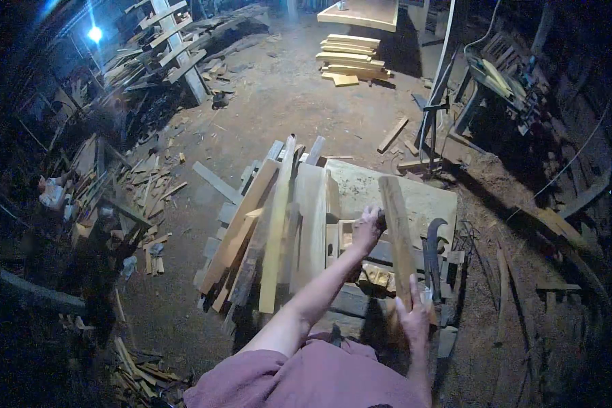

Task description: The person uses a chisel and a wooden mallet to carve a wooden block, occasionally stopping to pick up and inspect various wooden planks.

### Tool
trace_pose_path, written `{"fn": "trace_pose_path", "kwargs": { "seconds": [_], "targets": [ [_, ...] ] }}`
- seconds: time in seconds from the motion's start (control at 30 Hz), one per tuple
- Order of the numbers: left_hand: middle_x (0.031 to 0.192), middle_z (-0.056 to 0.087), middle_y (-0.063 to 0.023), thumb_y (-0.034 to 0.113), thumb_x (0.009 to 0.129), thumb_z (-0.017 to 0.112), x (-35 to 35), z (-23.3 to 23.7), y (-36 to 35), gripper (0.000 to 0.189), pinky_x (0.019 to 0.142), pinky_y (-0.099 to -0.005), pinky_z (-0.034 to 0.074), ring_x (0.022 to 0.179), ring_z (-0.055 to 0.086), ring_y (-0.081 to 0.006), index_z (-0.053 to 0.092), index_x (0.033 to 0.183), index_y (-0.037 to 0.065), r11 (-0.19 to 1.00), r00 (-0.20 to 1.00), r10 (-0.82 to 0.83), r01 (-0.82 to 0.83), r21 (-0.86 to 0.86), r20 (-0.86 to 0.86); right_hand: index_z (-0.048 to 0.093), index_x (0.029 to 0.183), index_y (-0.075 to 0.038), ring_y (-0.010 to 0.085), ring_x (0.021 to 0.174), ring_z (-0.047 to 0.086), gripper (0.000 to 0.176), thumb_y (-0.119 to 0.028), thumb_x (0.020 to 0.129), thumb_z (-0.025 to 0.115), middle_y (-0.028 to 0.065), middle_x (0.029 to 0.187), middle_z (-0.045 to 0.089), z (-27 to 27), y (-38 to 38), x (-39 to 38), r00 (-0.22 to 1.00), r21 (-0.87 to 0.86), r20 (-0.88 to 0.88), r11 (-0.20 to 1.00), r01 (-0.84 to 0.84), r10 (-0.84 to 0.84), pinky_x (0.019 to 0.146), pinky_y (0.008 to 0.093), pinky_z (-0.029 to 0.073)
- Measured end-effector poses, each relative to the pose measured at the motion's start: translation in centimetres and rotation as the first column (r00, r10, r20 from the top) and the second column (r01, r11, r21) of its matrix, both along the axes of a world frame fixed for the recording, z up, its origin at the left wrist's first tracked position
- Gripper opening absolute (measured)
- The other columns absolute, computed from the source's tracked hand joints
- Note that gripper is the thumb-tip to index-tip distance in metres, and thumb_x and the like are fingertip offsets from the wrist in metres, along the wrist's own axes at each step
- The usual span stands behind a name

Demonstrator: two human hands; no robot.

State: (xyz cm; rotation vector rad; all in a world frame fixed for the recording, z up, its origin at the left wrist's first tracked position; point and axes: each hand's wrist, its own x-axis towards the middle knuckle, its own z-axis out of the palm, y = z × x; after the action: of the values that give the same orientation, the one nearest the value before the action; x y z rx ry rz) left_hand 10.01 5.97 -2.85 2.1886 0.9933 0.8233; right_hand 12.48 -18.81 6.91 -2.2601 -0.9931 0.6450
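Note:
A narrow wooden plank (pixel 397 224) stands tilted over the workbench, its near end by my body. My right hand (pixel 415 318) is closed around the plank's lower end, thumb along its face. Beside the plank's upper half, my left hand (pixel 367 231) is closed, with something dark at its fingertips that I cannot make out. To the right of the plank lies a dark, curved, hook-ended blade (pixel 434 255). Under my left forearm are a small wooden box-like frame (pixel 347 234) and some pale, lumpy yellowish pieces (pixel 376 275).
Long boards (pixel 275 245) lean in a bundle on the bench's left. A pale flat panel (pixel 421 197) covers its far right. Stacked planks (pixel 350 58) lie on the floor ahead near a table (pixel 360 17). Wood scraps (pixel 149 183) litter the left floor; a clamp stand (pixel 434 112) rises at right.

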Motion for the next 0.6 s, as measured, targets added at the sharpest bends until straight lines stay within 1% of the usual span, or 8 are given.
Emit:
{"fn": "trace_pose_path", "kwargs": {
  "seconds": [0.1,0.17,0.27,0.33,0.4,0.53,0.57,0.6],
  "targets": [
    [0.094,0.052,-0.018,0.03,0.079,0.061,0.7,-0.1,0.5,0.032,0.063,-0.0469,0.046,0.079,0.056,-0.0392,0.046,0.098,0.009,1.0,0.999,-0.014,0.013,0.026,0.038,0.032,0.136,-0.013,0.0343,0.114,0.046,0.065,-0.02,0.078,0.06,0.0192,0.127,0.044,1.0,-0.3,-0.1,0.997,0.13,-0.079,0.991,0.028,-0.018,0.096,0.0379,0.036],
    [0.093,0.052,-0.0183,0.028,0.079,0.061,0.4,-0.5,0.0,0.032,0.063,-0.0474,0.045,0.079,0.056,-0.0391,0.046,0.098,0.008,0.998,0.999,0.01,-0.013,0.055,0.046,0.031,0.136,-0.009,0.0346,0.115,0.045,0.065,-0.022,0.078,0.06,0.0198,0.129,0.043,1.4,-0.6,0.0,0.988,0.294,0.114,0.954,0.066,-0.103,0.097,0.0381,0.035],
    [0.092,0.052,-0.0181,0.029,0.078,0.061,0.8,-0.3,-0.1,0.032,0.063,-0.0472,0.045,0.078,0.056,-0.0387,0.046,0.097,0.008,1.0,0.999,0.028,-0.028,0.01,-0.031,0.032,0.135,-0.007,0.0335,0.118,0.043,0.063,-0.021,0.08,0.058,0.0196,0.131,0.041,-0.3,-0.6,-0.1,0.973,0.428,0.152,0.899,0.091,-0.171,0.099,0.0377,0.034],
    [0.091,0.052,-0.0177,0.03,0.078,0.061,0.7,-0.2,-0.3,0.032,0.063,-0.0473,0.045,0.078,0.056,-0.0384,0.047,0.096,0.008,1.0,1.0,0.019,-0.019,0.006,-0.004,0.03,0.137,-0.009,0.0298,0.12,0.043,0.062,-0.018,0.08,0.055,0.0166,0.132,0.042,-1.3,-0.7,-0.5,0.992,0.13,0.097,0.99,0.063,-0.076,0.099,0.0363,0.033],
    [0.091,0.052,-0.0173,0.03,0.078,0.062,0.5,-0.1,0.0,0.032,0.063,-0.0473,0.045,0.078,0.057,-0.0382,0.047,0.094,0.007,1.0,1.0,0.013,-0.013,0.01,0.02,0.029,0.138,-0.013,0.0342,0.119,0.041,0.066,-0.02,0.079,0.059,0.0228,0.128,0.043,-1.9,-1.1,-1.0,0.983,0.189,-0.181,0.979,0.077,-0.042,0.099,0.0392,0.032],
    [0.093,0.056,-0.0168,0.023,0.077,0.062,-1.9,-0.8,0.5,0.028,0.065,-0.042,0.046,0.081,0.058,-0.0348,0.053,0.098,0.006,0.998,0.972,-0.057,0.063,-0.019,0.227,0.03,0.137,-0.012,0.0336,0.119,0.043,0.065,-0.019,0.079,0.059,0.0225,0.129,0.043,-3.0,-2.5,-0.9,0.981,0.273,-0.178,0.955,0.119,-0.072,0.099,0.0382,0.033],
    [0.087,0.059,-0.0164,0.015,0.078,0.059,-3.5,0.6,0.2,0.025,0.066,-0.0369,0.046,0.08,0.059,-0.0289,0.054,0.1,0.005,0.981,0.9,-0.118,0.172,-0.092,0.419,0.03,0.137,-0.011,0.0334,0.119,0.042,0.064,-0.017,0.079,0.058,0.022,0.129,0.043,-2.9,-2.9,-0.7,0.988,0.283,-0.12,0.951,0.124,-0.093,0.099,0.0382,0.033],
    [0.081,0.06,-0.0116,0.014,0.084,0.053,-4.7,-0.3,0.5,0.017,0.066,-0.0338,0.047,0.078,0.059,-0.0217,0.055,0.098,0.005,0.999,0.948,-0.014,0.025,-0.032,0.317,0.03,0.137,-0.011,0.0331,0.12,0.042,0.064,-0.016,0.08,0.057,0.0215,0.13,0.042,-2.8,-3.5,-0.6,0.991,0.287,-0.064,0.949,0.134,-0.12,0.099,0.0382,0.032]
  ]
}}
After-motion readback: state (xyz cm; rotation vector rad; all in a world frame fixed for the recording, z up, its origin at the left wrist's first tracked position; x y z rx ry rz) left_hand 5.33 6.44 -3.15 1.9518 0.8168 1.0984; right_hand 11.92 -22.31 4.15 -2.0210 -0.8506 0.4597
